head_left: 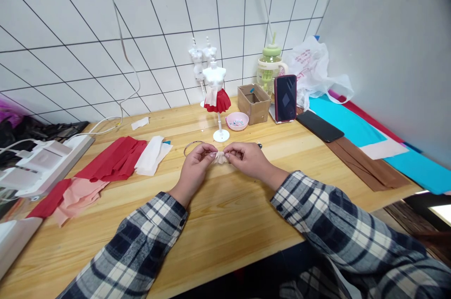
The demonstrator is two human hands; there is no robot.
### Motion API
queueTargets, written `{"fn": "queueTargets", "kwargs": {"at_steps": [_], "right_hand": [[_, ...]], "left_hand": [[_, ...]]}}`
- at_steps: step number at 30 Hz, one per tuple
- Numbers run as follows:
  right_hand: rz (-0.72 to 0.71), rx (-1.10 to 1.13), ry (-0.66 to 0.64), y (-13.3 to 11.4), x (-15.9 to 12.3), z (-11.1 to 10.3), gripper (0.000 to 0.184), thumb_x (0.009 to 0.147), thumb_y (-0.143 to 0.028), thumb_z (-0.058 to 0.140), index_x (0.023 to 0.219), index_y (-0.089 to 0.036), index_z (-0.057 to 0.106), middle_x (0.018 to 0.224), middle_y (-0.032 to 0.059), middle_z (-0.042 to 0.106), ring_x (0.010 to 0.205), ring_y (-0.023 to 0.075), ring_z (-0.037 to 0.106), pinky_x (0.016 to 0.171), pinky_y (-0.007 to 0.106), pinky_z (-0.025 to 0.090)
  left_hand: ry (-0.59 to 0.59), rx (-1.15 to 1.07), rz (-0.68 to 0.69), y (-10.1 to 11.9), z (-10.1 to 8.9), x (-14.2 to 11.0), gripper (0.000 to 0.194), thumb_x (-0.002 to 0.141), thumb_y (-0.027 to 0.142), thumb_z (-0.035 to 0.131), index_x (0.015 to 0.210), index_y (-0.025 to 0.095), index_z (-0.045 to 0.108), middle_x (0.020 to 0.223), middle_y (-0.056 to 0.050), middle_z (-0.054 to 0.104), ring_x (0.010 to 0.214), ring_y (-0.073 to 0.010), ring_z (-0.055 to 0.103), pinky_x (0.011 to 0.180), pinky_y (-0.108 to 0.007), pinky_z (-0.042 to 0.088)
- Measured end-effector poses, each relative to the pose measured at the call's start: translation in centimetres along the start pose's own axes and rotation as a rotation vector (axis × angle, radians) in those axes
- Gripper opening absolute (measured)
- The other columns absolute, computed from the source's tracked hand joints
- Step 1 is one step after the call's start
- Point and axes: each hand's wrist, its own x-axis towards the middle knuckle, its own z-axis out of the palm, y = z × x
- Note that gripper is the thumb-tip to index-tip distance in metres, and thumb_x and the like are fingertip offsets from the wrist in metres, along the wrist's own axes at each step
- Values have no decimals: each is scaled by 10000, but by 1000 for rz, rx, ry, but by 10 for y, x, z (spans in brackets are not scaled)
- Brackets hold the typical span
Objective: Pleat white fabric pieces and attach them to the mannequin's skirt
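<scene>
Between my two hands is a small gathered piece of cream crepe paper (221,157), held just above the wooden table. My left hand (196,165) pinches its left end and my right hand (247,157) pinches its right end; both sets of fingers are closed. Right behind them stands a white mini dress form (214,76) on a round base. It wears a pleated red skirt (221,101) with a white strip (211,96) hanging at its front left. A thin metal ring (190,143) lies behind my left hand, partly hidden by it.
Red crepe paper (118,158), white paper (152,156) and pink paper (79,195) lie left. Behind are a pink bowl (237,121) of small beads, a cardboard box (253,104), a propped phone (285,98) and a green-lidded bottle (270,66). A black phone (320,126) rests on brown paper (366,163).
</scene>
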Motion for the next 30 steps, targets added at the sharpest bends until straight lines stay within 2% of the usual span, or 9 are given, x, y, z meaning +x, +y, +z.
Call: {"fn": "queueTargets", "kwargs": {"at_steps": [4, 7, 9, 12, 14, 17, 21, 25, 30], "right_hand": [[4, 21, -3, 1, 1, 1, 131, 816, -211, 621, 886, -181, 727, 656, -28, 645, 550, 85, 514, 575, 208, 382], [8, 45, 10, 1, 0, 0, 125, 815, -211, 609, 877, -176, 713, 687, -19, 660, 564, 89, 528, 569, 209, 392], [-10, 73, 17, -2, -1, -2, 194, 812, -200, 594, 976, -183, 696, 822, 11, 698, 665, 114, 582, 586, 215, 420], [-78, 93, 23, -7, -3, -4, 432, 818, -252, 611, 1247, -208, 582, 1152, 73, 669, 962, 185, 610, 717, 272, 493], [-115, 64, -1, -10, -3, -3, 470, 815, -292, 633, 1273, -215, 561, 1227, 89, 638, 1049, 215, 589, 799, 327, 506], [-102, 56, -21, -8, -2, 0, 350, 796, -238, 626, 1145, -209, 626, 1148, 70, 669, 986, 201, 614, 798, 328, 510], [-76, 82, 19, -3, 0, 4, 257, 764, -138, 592, 1004, -205, 655, 995, 27, 703, 854, 155, 631, 753, 281, 513], [-86, 51, 39, -3, -1, 5, 166, 770, -160, 607, 923, -203, 657, 913, 14, 700, 799, 143, 627, 729, 265, 509], [-25, 67, 44, -3, -1, 4, 140, 766, -161, 583, 892, -201, 629, 844, 0, 675, 743, 125, 622, 648, 229, 491]], "left_hand": [[-4, -53, -16, -1, 0, 0, 121, 780, 277, 686, 845, 194, 628, 858, -4, 610, 834, -154, 563, 773, -267, 447], [-4, -90, -40, -1, 1, 0, 198, 776, 281, 706, 923, 191, 609, 874, -3, 618, 832, -146, 578, 786, -267, 448], [-5, -111, -62, 0, 1, -1, 275, 774, 289, 720, 992, 195, 582, 866, 2, 627, 823, -142, 594, 795, -271, 450], [-24, -116, -79, 2, 2, -1, 337, 775, 300, 729, 1042, 200, 549, 848, 8, 640, 804, -141, 613, 782, -274, 455], [-39, -119, -77, 4, 3, -2, 346, 774, 304, 731, 1042, 200, 539, 841, 8, 652, 803, -146, 625, 784, -283, 460], [-39, -119, -75, 6, 4, -4, 347, 773, 300, 732, 1035, 201, 526, 824, 10, 672, 806, -147, 635, 799, -289, 461], [-18, -103, -84, 7, 4, -4, 361, 768, 300, 734, 1039, 205, 515, 828, 9, 687, 795, -145, 638, 780, -283, 461], [-13, -94, -84, 8, 5, -4, 373, 753, 297, 741, 1031, 200, 512, 822, 7, 677, 793, -145, 636, 775, -282, 464], [9, -81, -65, 8, 5, -4, 361, 746, 288, 739, 1011, 199, 511, 810, 9, 665, 790, -147, 639, 772, -285, 467]]}}
